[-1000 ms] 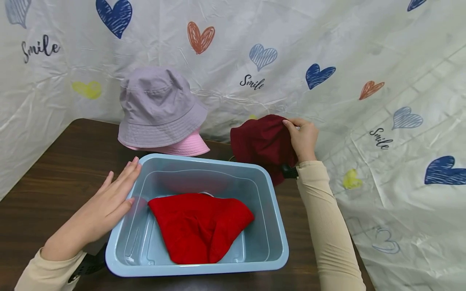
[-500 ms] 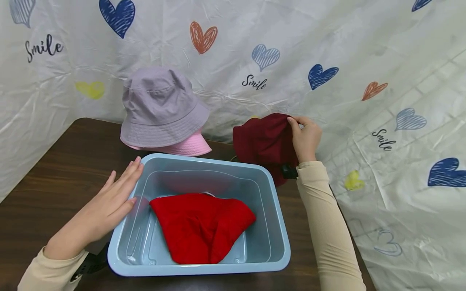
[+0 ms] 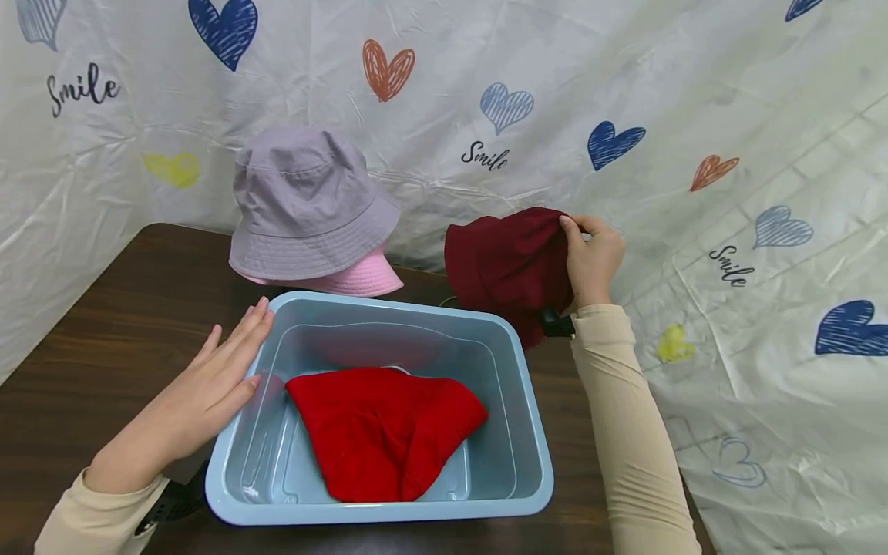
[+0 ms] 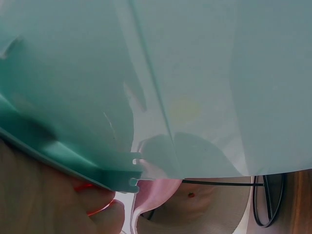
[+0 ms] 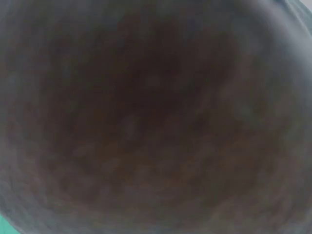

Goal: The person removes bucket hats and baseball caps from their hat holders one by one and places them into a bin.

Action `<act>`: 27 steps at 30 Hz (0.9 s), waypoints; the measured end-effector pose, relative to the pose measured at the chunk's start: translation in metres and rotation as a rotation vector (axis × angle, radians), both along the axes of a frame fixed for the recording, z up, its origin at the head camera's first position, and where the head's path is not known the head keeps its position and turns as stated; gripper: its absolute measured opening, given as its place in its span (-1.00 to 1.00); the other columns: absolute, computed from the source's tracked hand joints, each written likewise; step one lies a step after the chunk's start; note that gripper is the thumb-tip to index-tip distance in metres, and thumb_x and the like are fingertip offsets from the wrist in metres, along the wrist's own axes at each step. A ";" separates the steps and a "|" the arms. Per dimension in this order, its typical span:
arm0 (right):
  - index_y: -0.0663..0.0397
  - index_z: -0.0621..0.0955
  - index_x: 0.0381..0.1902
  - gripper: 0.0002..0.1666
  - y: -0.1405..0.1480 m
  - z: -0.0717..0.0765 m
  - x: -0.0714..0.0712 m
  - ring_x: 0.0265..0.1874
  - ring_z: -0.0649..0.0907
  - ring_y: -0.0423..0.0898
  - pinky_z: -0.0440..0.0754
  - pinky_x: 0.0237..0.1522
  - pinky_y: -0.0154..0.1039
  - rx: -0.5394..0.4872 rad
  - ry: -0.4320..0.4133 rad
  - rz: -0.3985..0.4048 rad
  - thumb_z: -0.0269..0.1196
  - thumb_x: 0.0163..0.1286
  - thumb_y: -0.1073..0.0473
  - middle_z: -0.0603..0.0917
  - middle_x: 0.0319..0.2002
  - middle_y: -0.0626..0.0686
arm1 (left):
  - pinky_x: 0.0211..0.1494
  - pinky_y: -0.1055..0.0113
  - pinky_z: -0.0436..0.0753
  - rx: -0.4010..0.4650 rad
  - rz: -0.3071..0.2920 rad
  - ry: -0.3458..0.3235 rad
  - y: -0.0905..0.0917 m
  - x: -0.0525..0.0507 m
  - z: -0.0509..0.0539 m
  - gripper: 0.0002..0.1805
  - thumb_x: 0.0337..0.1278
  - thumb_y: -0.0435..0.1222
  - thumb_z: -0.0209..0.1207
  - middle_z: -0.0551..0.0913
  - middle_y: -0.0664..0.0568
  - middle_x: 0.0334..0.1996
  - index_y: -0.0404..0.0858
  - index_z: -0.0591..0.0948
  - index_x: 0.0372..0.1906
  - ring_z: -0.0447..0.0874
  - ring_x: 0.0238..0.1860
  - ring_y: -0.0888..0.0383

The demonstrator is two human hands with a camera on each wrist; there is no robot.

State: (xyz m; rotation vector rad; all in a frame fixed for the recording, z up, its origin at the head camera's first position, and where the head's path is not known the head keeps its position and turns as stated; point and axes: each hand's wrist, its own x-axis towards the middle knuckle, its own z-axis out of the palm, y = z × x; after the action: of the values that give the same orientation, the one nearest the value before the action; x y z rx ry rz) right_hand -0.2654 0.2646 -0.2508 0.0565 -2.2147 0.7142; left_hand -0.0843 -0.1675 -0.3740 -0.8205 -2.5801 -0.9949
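Hat of burgundy cloth [image 3: 505,266] shows right of centre, the right hand [image 3: 595,260] pinching its upper edge, probably for easy grip. At lower left, the straight-fingered left hand [image 3: 197,397] touches a pale-blue plastic tub [image 3: 388,512], seemingly steadying it; a bright-red cloth hat [image 3: 388,432] lies inside.

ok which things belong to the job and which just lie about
Likely the job:
dark red cloth hat, right hand pinching it
light blue rectangular plastic tub, left hand touching it
bright red cloth hat inside the tub

Probably just lying about:
lavender cloth bucket hat
pink cloth hat under it
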 end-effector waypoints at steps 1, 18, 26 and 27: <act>0.32 0.73 -0.33 -0.70 0.000 0.000 0.000 -0.30 0.65 0.11 0.48 -0.21 -0.09 0.003 -0.001 0.003 0.30 0.27 0.12 0.71 -0.34 0.24 | 0.37 -0.18 -0.34 0.001 0.000 0.000 0.000 0.000 0.000 -0.18 0.19 -0.33 0.03 -0.14 -0.11 0.49 -0.25 -0.07 0.49 -0.26 0.48 -0.01; 0.31 0.73 -0.31 -0.70 0.010 -0.012 0.006 -0.26 0.64 0.01 0.50 -0.14 -0.16 -0.089 -0.018 0.022 0.28 0.29 0.12 0.72 -0.30 0.21 | 0.37 -0.19 -0.33 0.019 -0.007 0.002 -0.001 0.000 -0.001 -0.20 0.20 -0.34 0.02 -0.13 -0.13 0.49 -0.25 -0.07 0.49 -0.26 0.48 0.00; 0.38 0.64 -0.28 -0.68 0.013 -0.021 0.009 -0.23 0.62 0.09 0.49 -0.13 -0.09 -0.087 -0.013 0.011 0.20 0.36 0.14 0.67 -0.29 0.27 | 0.37 -0.19 -0.33 0.020 -0.006 0.001 0.000 0.000 -0.002 -0.19 0.19 -0.36 0.03 -0.15 -0.11 0.49 -0.26 -0.06 0.49 -0.26 0.48 -0.03; 0.39 0.60 -0.26 -0.66 0.012 -0.021 0.009 -0.22 0.60 0.11 0.48 -0.13 -0.09 -0.085 -0.021 0.015 0.16 0.39 0.13 0.65 -0.27 0.28 | 0.37 -0.19 -0.33 0.020 -0.006 0.002 0.000 0.000 -0.002 -0.19 0.19 -0.36 0.03 -0.15 -0.11 0.49 -0.26 -0.06 0.49 -0.25 0.48 -0.04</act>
State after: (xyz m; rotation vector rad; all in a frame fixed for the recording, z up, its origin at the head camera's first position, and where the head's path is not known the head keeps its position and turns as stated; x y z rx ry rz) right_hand -0.2563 0.2769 -0.2720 0.0236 -2.2034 0.8197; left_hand -0.0845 -0.1677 -0.3756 -0.8236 -2.5639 -1.0192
